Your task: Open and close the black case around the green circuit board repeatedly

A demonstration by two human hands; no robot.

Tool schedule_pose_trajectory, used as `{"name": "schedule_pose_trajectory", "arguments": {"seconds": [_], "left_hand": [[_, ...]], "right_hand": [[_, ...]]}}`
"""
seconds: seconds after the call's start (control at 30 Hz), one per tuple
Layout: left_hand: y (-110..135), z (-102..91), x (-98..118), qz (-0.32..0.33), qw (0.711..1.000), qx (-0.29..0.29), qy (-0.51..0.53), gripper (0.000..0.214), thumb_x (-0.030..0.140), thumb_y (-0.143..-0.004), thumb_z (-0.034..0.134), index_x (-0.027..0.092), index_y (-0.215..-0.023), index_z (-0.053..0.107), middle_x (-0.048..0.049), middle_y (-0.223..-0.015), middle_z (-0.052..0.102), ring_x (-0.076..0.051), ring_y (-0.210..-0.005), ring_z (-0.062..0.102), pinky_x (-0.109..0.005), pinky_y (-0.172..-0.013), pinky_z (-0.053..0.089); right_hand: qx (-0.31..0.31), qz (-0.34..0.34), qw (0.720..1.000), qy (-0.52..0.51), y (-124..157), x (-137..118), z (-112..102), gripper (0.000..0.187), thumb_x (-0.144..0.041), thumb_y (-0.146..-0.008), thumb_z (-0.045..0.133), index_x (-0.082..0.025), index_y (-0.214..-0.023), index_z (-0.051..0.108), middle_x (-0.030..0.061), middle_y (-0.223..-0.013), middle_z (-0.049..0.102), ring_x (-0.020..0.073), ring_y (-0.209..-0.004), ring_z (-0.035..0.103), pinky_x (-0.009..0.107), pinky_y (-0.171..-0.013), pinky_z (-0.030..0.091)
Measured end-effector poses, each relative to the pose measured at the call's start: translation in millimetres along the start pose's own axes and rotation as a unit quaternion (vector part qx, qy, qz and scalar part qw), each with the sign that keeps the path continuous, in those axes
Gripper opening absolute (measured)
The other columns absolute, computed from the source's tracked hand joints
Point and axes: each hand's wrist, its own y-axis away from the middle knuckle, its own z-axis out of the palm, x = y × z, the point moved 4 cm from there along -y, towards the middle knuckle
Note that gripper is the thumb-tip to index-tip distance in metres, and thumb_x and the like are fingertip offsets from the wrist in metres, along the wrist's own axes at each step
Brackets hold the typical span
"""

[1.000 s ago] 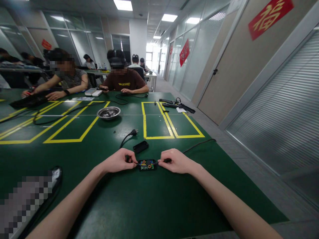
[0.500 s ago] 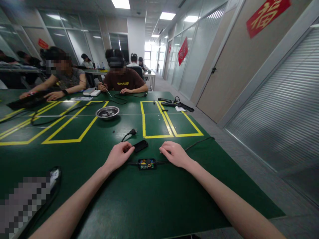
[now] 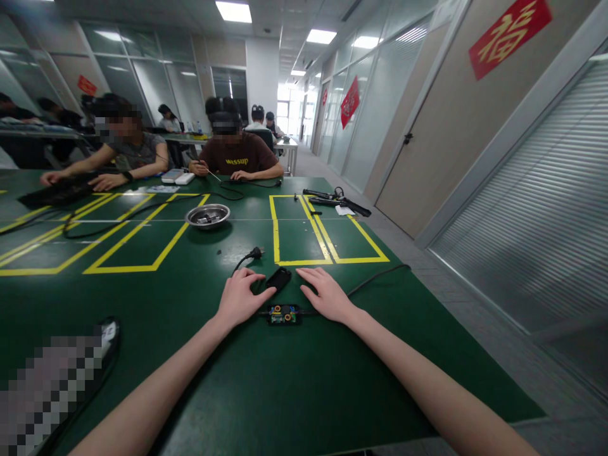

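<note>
Between my hands a small black case half (image 3: 284, 322) lies on the green table, its circuit board with two copper-coloured coils showing. Black cable runs out of both its ends. Just behind it is a loose black cover (image 3: 280, 279), turned at a slant. My left hand (image 3: 241, 297) is at the cover's left, thumb and fingers apart; whether the thumb tip touches the cover I cannot tell. On the other side my right hand (image 3: 327, 296) is open over the right cable, fingertips near the cover. A black plug (image 3: 256, 253) lies beyond my left hand.
A metal bowl (image 3: 208, 216) with small parts stands farther back on the left. Yellow tape (image 3: 304, 261) marks rectangles on the table (image 3: 294, 392). Black tools (image 3: 339, 201) lie at the far right. Two people sit across, handling dark objects. A blurred-out object (image 3: 57, 386) is at near left.
My left hand has moved right and its fingers have spread. The cover has shifted right and turned. My right hand has opened and come slightly closer to the cover.
</note>
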Motion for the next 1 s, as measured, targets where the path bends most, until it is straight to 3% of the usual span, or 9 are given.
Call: {"name": "schedule_pose_trajectory", "arguments": {"seconds": [0.17, 0.3, 0.4, 0.57, 0.73, 1.0], "left_hand": [[-4, 3.0, 1, -0.004, 0.999, -0.013, 0.033, 0.030, 0.044, -0.081, 0.075, 0.022, -0.101, 0.080, -0.0079, -0.107, 0.071, -0.029, -0.104, 0.065, -0.041, -0.092, 0.050], [-4, 4.6, -5, -0.026, 0.988, -0.039, 0.147, 0.030, 0.036, -0.078, 0.075, 0.022, -0.104, 0.078, -0.0045, -0.100, 0.076, -0.025, -0.094, 0.070, -0.037, -0.087, 0.053], [-3, 4.7, -4, -0.030, 0.971, -0.048, 0.231, 0.027, 0.030, -0.077, 0.072, 0.020, -0.102, 0.076, -0.0031, -0.092, 0.077, -0.021, -0.085, 0.071, -0.033, -0.081, 0.055], [0, 2.4, -1, -0.023, 0.960, -0.035, 0.276, 0.024, 0.032, -0.075, 0.071, 0.017, -0.095, 0.074, -0.0031, -0.083, 0.075, -0.018, -0.070, 0.067, -0.028, -0.065, 0.052], [3, 4.7, 2, -0.017, 0.947, -0.069, 0.314, 0.023, 0.034, -0.076, 0.071, 0.016, -0.090, 0.071, -0.0001, -0.066, 0.069, -0.016, -0.061, 0.063, -0.024, -0.058, 0.049], [7, -7.9, 11, 0.007, 0.943, -0.162, 0.291, 0.031, 0.037, -0.073, 0.074, 0.015, -0.095, 0.074, -0.0030, -0.083, 0.072, -0.013, -0.063, 0.061, -0.023, -0.058, 0.047]], "right_hand": [[-0.033, 0.037, 0.995, -0.091, -2, 10, 7, 0.054, -0.023, -0.096, 0.053, -0.024, -0.150, 0.049, 0.0127, -0.138, 0.062, 0.0280, -0.126, 0.054, 0.054, -0.109, 0.043], [-0.041, 0.063, 0.978, -0.195, -3, 13, 4, 0.053, -0.027, -0.097, 0.053, -0.027, -0.149, 0.049, 0.0094, -0.134, 0.065, 0.0254, -0.126, 0.057, 0.050, -0.110, 0.042], [-0.034, 0.079, 0.966, -0.243, -5, 8, 2, 0.043, -0.034, -0.097, 0.055, -0.024, -0.138, 0.062, 0.0079, -0.118, 0.073, 0.0238, -0.111, 0.065, 0.044, -0.102, 0.049], [-0.023, 0.131, 0.953, -0.272, -2, -10, 5, 0.034, -0.039, -0.097, 0.054, -0.019, -0.112, 0.077, 0.0062, -0.099, 0.077, 0.0223, -0.091, 0.069, 0.036, -0.087, 0.054], [-0.073, 0.115, 0.957, -0.256, 4, -23, 4, 0.033, -0.040, -0.096, 0.055, -0.019, -0.110, 0.077, 0.0061, -0.097, 0.077, 0.0216, -0.085, 0.067, 0.033, -0.078, 0.053], [-0.100, 0.009, 0.957, -0.271, 7, -34, -6, 0.030, -0.032, -0.099, 0.054, -0.021, -0.121, 0.072, 0.0085, -0.114, 0.074, 0.0232, -0.102, 0.067, 0.038, -0.091, 0.052]]}}
